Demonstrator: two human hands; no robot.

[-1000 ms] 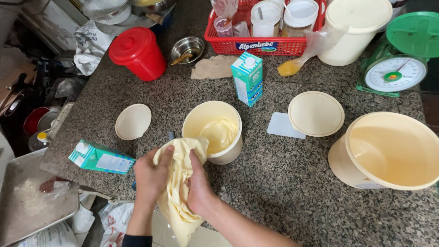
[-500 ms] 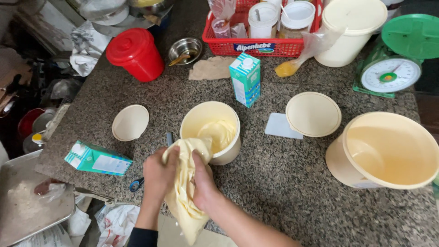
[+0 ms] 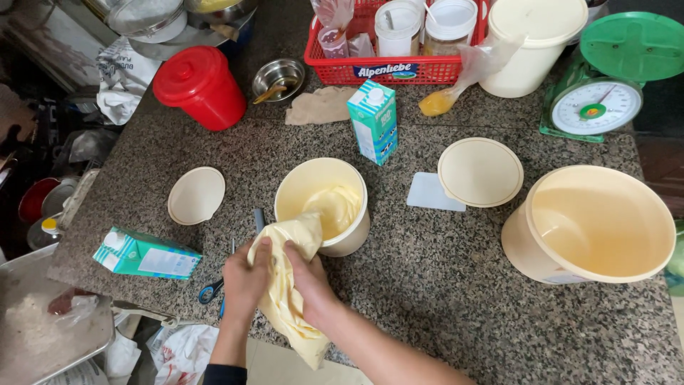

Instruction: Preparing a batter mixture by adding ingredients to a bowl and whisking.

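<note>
Piping bag (image 3: 288,299) gripped by both hands: left hand (image 3: 246,278), right hand (image 3: 310,278) closed.

We see an upright teal-and-white carton (image 3: 374,121) behind the cream tub (image 3: 324,203), a like carton (image 3: 144,254) lying flat at left, and a blue-white label (image 3: 385,70) on the red basket (image 3: 427,68). The green scale's round white dial (image 3: 596,105) stands far right, perhaps glass-fronted.

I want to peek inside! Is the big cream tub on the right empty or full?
Empty. The big cream plastic tub stands open on the speckled stone counter, showing only its bare inside.
</note>
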